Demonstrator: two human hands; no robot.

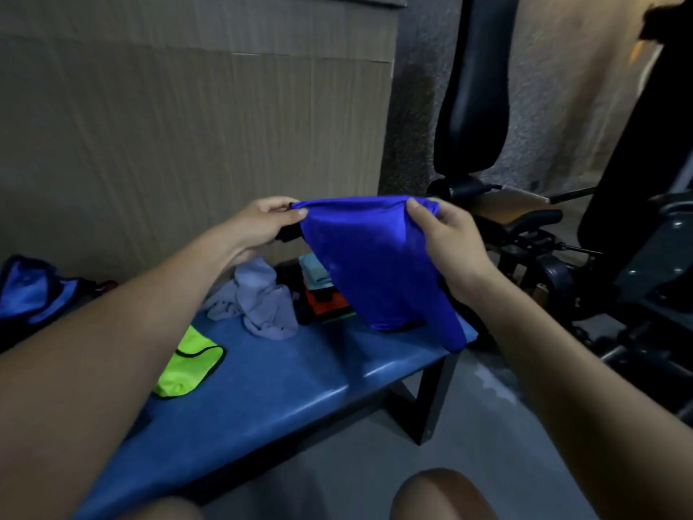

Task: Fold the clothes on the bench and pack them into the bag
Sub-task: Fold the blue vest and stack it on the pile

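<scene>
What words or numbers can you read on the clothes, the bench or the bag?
None can be read in this view.
Blue garment, held up by the left hand and right hand: plain, no print visible.
Neon yellow vest and grey cloth on the bench: no lettering visible.
Blue bag: a small pale mark, too blurred to read.
Folded stack: no text visible.
</scene>
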